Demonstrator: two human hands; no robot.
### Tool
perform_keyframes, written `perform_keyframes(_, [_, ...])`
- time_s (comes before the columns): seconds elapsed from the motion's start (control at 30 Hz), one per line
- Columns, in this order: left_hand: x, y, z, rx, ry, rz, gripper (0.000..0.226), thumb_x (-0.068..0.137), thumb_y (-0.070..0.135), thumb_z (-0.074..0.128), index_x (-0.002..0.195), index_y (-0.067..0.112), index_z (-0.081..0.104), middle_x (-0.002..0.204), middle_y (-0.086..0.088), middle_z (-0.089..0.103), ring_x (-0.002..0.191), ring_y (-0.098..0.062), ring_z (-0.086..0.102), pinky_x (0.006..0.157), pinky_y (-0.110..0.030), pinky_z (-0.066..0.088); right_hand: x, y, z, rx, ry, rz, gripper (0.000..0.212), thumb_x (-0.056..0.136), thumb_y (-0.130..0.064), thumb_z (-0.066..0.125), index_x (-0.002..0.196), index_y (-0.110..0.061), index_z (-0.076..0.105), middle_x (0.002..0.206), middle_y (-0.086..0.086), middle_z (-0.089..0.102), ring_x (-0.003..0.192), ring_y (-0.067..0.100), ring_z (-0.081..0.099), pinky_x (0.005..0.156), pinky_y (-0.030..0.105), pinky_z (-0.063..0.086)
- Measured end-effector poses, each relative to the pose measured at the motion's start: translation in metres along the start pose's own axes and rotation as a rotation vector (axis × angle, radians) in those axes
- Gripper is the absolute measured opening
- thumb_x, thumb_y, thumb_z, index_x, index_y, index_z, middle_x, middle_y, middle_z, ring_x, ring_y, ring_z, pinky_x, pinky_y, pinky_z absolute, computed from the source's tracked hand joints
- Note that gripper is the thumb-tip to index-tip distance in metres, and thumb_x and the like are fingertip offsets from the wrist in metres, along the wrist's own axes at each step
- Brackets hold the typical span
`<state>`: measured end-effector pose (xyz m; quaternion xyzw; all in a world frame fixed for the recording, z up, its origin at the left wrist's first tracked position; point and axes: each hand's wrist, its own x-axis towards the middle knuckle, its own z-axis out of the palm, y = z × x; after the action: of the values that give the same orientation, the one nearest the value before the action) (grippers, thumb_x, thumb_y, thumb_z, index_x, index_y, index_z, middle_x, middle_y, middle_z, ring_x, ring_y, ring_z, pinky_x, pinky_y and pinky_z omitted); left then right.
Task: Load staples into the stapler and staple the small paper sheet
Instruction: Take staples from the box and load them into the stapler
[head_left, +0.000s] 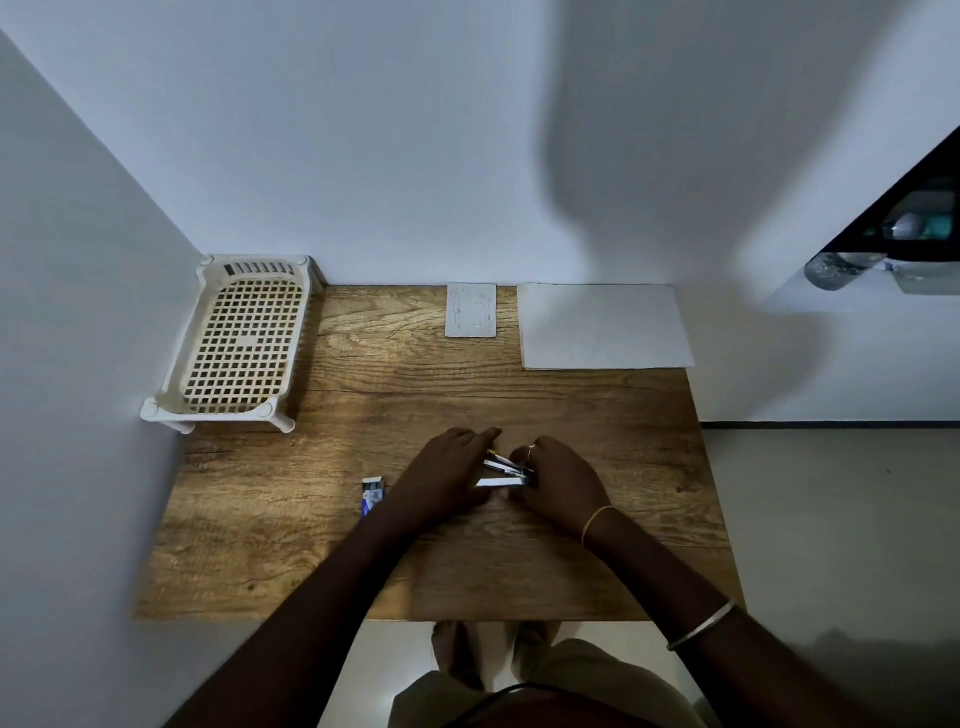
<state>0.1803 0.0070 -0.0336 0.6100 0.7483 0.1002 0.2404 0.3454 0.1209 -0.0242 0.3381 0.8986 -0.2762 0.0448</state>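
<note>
I had the stapler (506, 467) between both hands at the middle of the counter (519, 571), its top swung open. My left hand (447, 480) was closed round its left end, my right hand (558, 480) gripped the right. It looked small, rigid and light, with slick metal rails; I judged it best held by the base, clear of the spring. The staple box (372, 496) lay just left. The small sheet (471, 310), thin and limp, lay at the far edge.
</note>
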Motion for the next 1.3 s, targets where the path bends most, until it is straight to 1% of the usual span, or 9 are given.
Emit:
perform_keyframes(0.1, [-0.002, 0.004, 0.002, -0.022, 0.001, -0.011, 0.082, 0.087, 0.031, 0.075, 0.156, 0.017, 0.034, 0.14, -0.006, 0.061, 0.125, -0.027, 0.056, 0.101, -0.037, 0.043, -0.003, 0.001, 0.003, -0.07, 0.019, -0.03, 0.032, 0.078, -0.037, 0.077, 0.108, -0.03, 0.069, 0.1, -0.003, 0.06, 0.098, 0.019, 0.059, 0.071, 0.032, 0.048])
perform_keyframes(0.23, [-0.008, 0.007, 0.009, -0.064, 0.047, -0.028, 0.068, 0.095, 0.029, 0.066, 0.155, 0.02, 0.035, 0.135, -0.007, 0.065, 0.117, -0.026, 0.06, 0.095, -0.036, 0.045, -0.006, 0.003, 0.007, -0.074, 0.065, -0.033, 0.021, 0.085, -0.032, 0.071, 0.106, -0.028, 0.071, 0.1, -0.003, 0.061, 0.097, 0.019, 0.058, 0.068, 0.03, 0.045])
perform_keyframes(0.3, [-0.009, 0.009, 0.011, -0.07, 0.066, -0.03, 0.065, 0.097, 0.028, 0.064, 0.155, 0.021, 0.037, 0.132, -0.007, 0.066, 0.115, -0.027, 0.061, 0.092, -0.037, 0.046, -0.006, 0.003, 0.008, -0.082, 0.067, -0.038, 0.019, 0.087, -0.029, 0.069, 0.105, -0.028, 0.071, 0.101, -0.002, 0.06, 0.098, 0.019, 0.057, 0.067, 0.03, 0.043])
perform_keyframes(0.4, [-0.009, 0.01, 0.013, -0.071, 0.081, -0.038, 0.068, 0.096, 0.03, 0.065, 0.156, 0.021, 0.034, 0.131, -0.007, 0.066, 0.113, -0.026, 0.062, 0.09, -0.037, 0.046, -0.007, 0.004, 0.007, -0.092, 0.059, -0.039, 0.02, 0.087, -0.029, 0.07, 0.107, -0.028, 0.07, 0.101, -0.002, 0.059, 0.099, 0.019, 0.056, 0.068, 0.03, 0.043])
perform_keyframes(0.53, [-0.01, 0.009, 0.014, -0.094, 0.087, -0.043, 0.079, 0.091, 0.034, 0.071, 0.158, 0.02, 0.03, 0.141, -0.004, 0.06, 0.124, -0.023, 0.057, 0.096, -0.03, 0.042, -0.007, 0.005, 0.006, -0.107, 0.043, -0.043, 0.026, 0.086, -0.032, 0.071, 0.111, -0.028, 0.069, 0.104, -0.002, 0.058, 0.101, 0.019, 0.056, 0.07, 0.032, 0.046])
perform_keyframes(0.73, [-0.013, 0.007, 0.014, -0.122, 0.075, -0.02, 0.09, 0.083, 0.035, 0.08, 0.158, 0.022, 0.031, 0.15, -0.003, 0.051, 0.134, -0.021, 0.047, 0.104, -0.032, 0.042, -0.007, 0.007, 0.008, -0.126, 0.016, -0.036, 0.039, 0.08, -0.038, 0.077, 0.115, -0.027, 0.065, 0.109, -0.003, 0.056, 0.105, 0.019, 0.054, 0.073, 0.033, 0.049])
perform_keyframes(0.9, [-0.014, 0.006, 0.013, -0.134, 0.087, -0.005, 0.093, 0.08, 0.033, 0.083, 0.157, 0.02, 0.032, 0.15, -0.003, 0.05, 0.135, -0.02, 0.046, 0.106, -0.034, 0.044, -0.007, 0.007, 0.009, -0.132, 0.009, -0.038, 0.047, 0.078, -0.045, 0.077, 0.119, -0.028, 0.062, 0.112, -0.004, 0.054, 0.106, 0.018, 0.053, 0.072, 0.03, 0.046])
perform_keyframes(1.03, [-0.015, 0.007, 0.013, -0.142, 0.092, -0.009, 0.094, 0.08, 0.033, 0.083, 0.157, 0.02, 0.032, 0.15, -0.004, 0.05, 0.134, -0.02, 0.047, 0.106, -0.033, 0.043, -0.007, 0.007, 0.007, -0.146, 0.006, -0.048, 0.048, 0.078, -0.044, 0.077, 0.12, -0.027, 0.062, 0.117, -0.002, 0.054, 0.109, 0.019, 0.053, 0.075, 0.034, 0.051])
perform_keyframes(1.3, [-0.016, 0.007, 0.014, -0.143, 0.099, -0.015, 0.093, 0.081, 0.036, 0.082, 0.158, 0.022, 0.031, 0.149, -0.001, 0.052, 0.132, -0.018, 0.048, 0.103, -0.032, 0.045, -0.007, 0.006, 0.004, -0.155, -0.009, -0.049, 0.048, 0.08, -0.043, 0.077, 0.122, -0.026, 0.062, 0.122, -0.001, 0.054, 0.112, 0.019, 0.053, 0.079, 0.034, 0.053])
